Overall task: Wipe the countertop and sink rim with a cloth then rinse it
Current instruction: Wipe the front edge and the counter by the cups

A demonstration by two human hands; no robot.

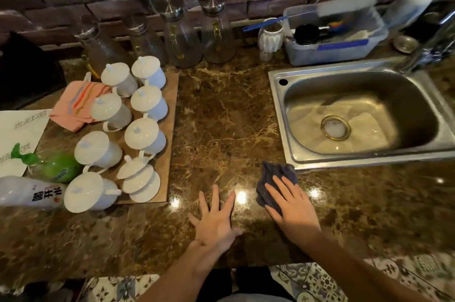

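**Wiping under way, sink rim and rinse still to come**

My right hand (pixel 293 205) lies flat with straight fingers pressing the dark cloth (pixel 275 179) onto the countertop (pixel 221 117); it pins the cloth rather than gripping it. My left hand (pixel 216 220) rests just beside it, at about nine o'clock from it, fingers spread and palm down on bare stone, holding nothing.

The cloth is bunched, its long axis running from about seven o'clock under my palm up to about one o'clock. Its far corner points at the near-left corner of the sink (pixel 278 109) and sits just short of the rim; I cannot tell whether it touches the steel.

I judge the job to be in its first part: the cloth is on the counter near the front edge. The wide stretch of stone towards twelve o'clock gives no clear sign of having been wiped. The rim looks undone, and the rinse is not yet begun; I see no water running into the sink.
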